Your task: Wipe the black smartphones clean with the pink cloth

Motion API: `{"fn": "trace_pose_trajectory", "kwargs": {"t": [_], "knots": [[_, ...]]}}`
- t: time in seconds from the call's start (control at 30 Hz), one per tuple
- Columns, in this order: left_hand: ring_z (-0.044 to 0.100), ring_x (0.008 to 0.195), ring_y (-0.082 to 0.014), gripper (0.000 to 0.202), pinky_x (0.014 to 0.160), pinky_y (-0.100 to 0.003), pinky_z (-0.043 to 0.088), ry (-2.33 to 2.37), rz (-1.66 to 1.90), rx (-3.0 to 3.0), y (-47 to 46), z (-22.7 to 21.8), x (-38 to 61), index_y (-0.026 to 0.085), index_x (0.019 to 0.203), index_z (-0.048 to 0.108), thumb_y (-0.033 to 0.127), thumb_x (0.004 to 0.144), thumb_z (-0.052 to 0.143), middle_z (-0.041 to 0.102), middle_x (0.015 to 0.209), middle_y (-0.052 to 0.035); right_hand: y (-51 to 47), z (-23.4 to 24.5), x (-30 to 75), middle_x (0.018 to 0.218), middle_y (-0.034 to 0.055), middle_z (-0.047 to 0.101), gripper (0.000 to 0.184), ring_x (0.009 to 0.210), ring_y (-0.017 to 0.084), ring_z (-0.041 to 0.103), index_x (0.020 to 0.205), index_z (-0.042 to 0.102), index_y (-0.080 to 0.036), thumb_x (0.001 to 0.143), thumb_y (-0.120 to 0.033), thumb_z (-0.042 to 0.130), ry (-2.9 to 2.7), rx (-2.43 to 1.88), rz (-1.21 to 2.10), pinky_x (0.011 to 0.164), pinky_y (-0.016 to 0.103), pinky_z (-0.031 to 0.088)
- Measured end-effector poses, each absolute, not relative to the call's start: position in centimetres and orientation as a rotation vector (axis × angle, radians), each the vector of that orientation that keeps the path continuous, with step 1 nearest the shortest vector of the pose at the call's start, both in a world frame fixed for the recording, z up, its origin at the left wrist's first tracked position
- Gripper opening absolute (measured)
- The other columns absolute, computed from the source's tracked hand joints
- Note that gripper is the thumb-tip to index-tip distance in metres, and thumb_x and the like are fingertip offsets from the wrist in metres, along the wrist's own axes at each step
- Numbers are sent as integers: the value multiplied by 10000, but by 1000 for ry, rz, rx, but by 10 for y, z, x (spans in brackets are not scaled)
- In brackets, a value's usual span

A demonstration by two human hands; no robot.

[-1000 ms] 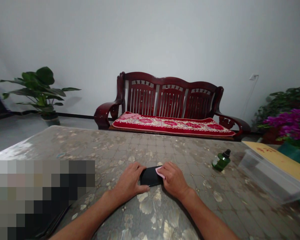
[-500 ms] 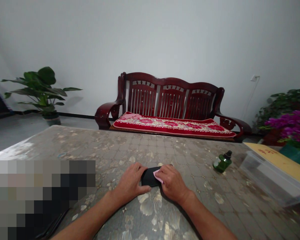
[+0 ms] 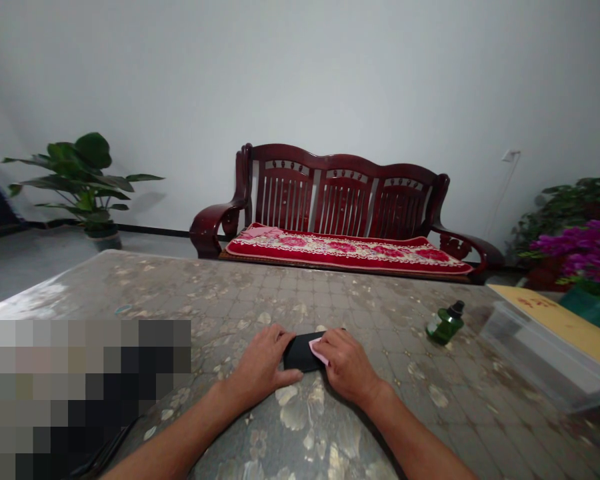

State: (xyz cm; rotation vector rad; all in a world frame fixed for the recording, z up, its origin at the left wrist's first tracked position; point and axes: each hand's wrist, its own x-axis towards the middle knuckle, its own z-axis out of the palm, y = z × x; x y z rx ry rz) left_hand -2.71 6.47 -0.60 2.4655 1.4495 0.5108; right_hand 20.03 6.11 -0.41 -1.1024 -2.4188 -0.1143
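Note:
A flat black phone-sized slab (image 3: pixel 300 353) lies on the patterned tabletop in front of me; its exact kind does not show. My left hand (image 3: pixel 265 360) grips its left end, thumb at the near edge and fingers at the far edge. Closed around a small pink cloth (image 3: pixel 319 351), my right hand (image 3: pixel 349 365) presses it onto the slab's right part and hides that end. A green bottle (image 3: pixel 445 323) with a black cap stands on the table to the right of my hands.
The table (image 3: pixel 220 293) has a patterned cover. At its right are a clear plastic box (image 3: pixel 540 367) with a yellow sheet (image 3: pixel 555 320) on top and purple flowers (image 3: pixel 585 247). A blurred-out patch covers the lower left. Beyond stand a wooden bench (image 3: pixel 325 193) and a potted plant (image 3: pixel 90 180).
My right hand with the pink cloth has shifted slightly to the right over the black slab. My left hand keeps its hold in nearly the same place.

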Motion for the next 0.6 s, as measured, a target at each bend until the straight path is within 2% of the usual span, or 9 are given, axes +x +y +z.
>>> {"fn": "trace_pose_trajectory", "kwargs": {"t": [0.23,0.43,0.6], "knots": [[567,1096,-299,510,975,-395,442,1437,495,2451,66,-7,-28,225,1202,623,416,748,757,592,1165,-91,67,-6,212,824,50,623,300,825,207,535,895,701,-223,820,1,515,-2271,-1331,-222,749,301,389],[567,1094,-295,518,972,-387,441,1429,493,2448,67,-6,-28,210,1212,621,413,756,759,593,1168,-95,59,-4,200,889,48,643,310,863,208,540,954,689,-212,773,-5,547,-2425,-1154,-153,771,304,391],[563,1104,-289,532,972,-380,440,1413,503,2447,68,-7,-30,210,1238,611,410,767,758,587,1189,-93,63,-2,207,862,48,635,253,847,199,538,916,710,-214,844,-33,549,-2352,-1352,-196,778,300,382]]}}
